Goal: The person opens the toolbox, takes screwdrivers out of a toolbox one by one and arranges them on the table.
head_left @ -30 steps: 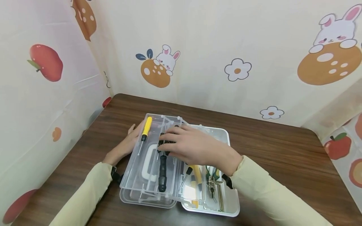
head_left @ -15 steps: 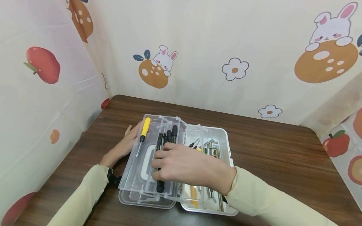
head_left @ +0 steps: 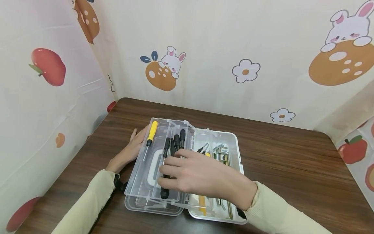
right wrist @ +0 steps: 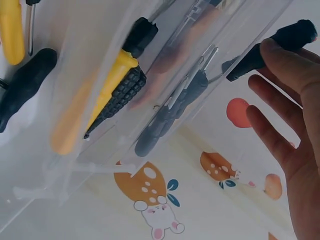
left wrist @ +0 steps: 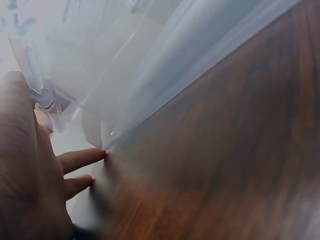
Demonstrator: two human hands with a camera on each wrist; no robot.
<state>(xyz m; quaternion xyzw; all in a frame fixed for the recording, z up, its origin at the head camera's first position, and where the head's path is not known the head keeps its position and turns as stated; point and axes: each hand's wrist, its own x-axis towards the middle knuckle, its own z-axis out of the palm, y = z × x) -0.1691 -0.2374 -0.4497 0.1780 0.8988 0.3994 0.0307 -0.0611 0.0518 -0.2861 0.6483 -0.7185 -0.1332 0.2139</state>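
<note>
A clear compartment tray (head_left: pixel 137 175) stands unfolded over the toolbox's clear lid. My right hand (head_left: pixel 201 175) is over its middle; in the right wrist view, the thumb and a finger of this hand (right wrist: pixel 300 105) pinch a black screwdriver handle (right wrist: pixel 295 39). That screwdriver's handle end (head_left: pixel 165 194) shows below my fingers in the head view. Several black-handled screwdrivers (head_left: pixel 177 142) lie above my knuckles, and a yellow one (head_left: pixel 152 130) lies in the left compartment. My left hand (head_left: pixel 132 149) lies beside the tray's left edge, fingers extended; its fingertips (left wrist: pixel 102 152) touch the clear plastic (left wrist: pixel 165 75).
The white toolbox base (head_left: pixel 241 201) on the right holds hex keys (head_left: pixel 223 151), small screwdrivers (head_left: pixel 203 148) and other tools, partly under my right hand. Brown tabletop (head_left: pixel 286 156) surrounds the box. A printed curtain (head_left: pixel 210 91) hangs behind and at both sides.
My right hand has come down from the upper black handles to the lower black screwdriver, uncovering the upper ones. That screwdriver's handle end has shifted slightly left. My left hand has stayed put.
</note>
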